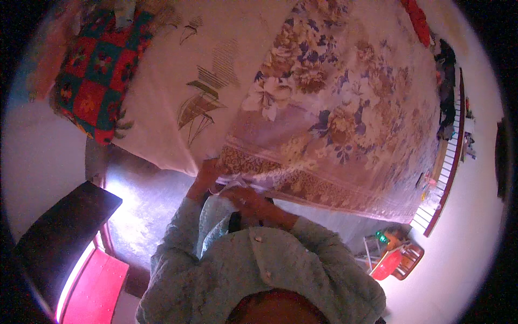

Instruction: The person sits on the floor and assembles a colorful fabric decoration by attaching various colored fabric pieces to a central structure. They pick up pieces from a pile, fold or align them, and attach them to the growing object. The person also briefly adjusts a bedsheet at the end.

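Note:
A floral bedspread (pixel 345 124) in pink, brown and purple covers the right part of the bed, its patterned border at the near edge. My left hand (pixel 209 171) is closed on the border's left end, fingers partly hidden by the cloth. Just right of it and nearer to me, my right hand (pixel 245 198) is closed on the bedspread's hanging edge, where pale fabric bunches by the fingers. A cream sheet (pixel 162 113) with dark boat-like drawings lies to the left, under the bedspread's side.
A red and green checked pillow (pixel 97 75) rests at the bed's left end. Dark furniture (pixel 70 232) and a pink panel (pixel 97 286) stand at the lower left. On the right are a white-slatted bed end (pixel 445 167) and a chair (pixel 407 262) with red and green things.

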{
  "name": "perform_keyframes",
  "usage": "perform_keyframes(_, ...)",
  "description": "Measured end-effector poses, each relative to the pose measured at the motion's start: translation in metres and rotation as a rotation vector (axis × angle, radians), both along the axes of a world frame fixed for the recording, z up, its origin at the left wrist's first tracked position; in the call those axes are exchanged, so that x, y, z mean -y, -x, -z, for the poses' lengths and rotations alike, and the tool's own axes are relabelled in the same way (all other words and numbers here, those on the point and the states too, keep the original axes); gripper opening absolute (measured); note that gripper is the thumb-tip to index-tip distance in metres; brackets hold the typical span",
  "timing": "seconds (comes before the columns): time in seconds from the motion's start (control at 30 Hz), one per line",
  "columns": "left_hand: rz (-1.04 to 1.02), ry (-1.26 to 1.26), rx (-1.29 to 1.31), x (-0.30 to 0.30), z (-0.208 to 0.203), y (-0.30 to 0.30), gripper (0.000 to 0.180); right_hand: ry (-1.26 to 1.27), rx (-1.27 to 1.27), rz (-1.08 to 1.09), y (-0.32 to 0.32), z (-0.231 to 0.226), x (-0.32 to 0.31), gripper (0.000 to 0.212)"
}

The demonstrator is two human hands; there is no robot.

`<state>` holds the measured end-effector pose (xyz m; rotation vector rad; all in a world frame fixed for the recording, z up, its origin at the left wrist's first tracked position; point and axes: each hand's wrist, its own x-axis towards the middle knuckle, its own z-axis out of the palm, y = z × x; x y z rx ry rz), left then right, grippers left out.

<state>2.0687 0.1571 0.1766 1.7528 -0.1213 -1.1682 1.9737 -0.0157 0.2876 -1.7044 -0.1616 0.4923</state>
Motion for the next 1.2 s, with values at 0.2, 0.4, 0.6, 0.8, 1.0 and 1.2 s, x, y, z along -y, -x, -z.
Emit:
perform_keyframes(0.2,-0.167,0.088,-0.028,-0.021,-0.002,0.007,0.033,0.947,0.076,0.482,0.096,0.071,0.129,0.057)
perform_keyframes(0.4,0.45,-0.264,0.529,-0.039,0.005,0.025,0.036,1.061,-0.258,0.291,0.182,0.048,0.089,0.077)
perform_keyframes(0.6,0.338,-0.389,0.515,-0.044,0.039,0.075,0.031,0.664,-0.626,0.405,0.272,0.099,0.061,0.047)
perform_keyframes(0.8,0.177,-0.449,0.49,-0.05,0.051,0.095,0.022,0.697,-0.599,-0.213,0.239,0.091,0.094,0.043)
perform_keyframes(1.0,0.186,-0.803,0.598,-0.118,0.079,0.088,0.012,1.082,-0.208,0.185,0.131,0.104,0.137,0.041)
perform_keyframes(1.2,0.398,0.016,-0.236,-0.081,0.008,0.009,0.023,1.346,0.289,0.858,0.029,0.122,0.218,0.061)
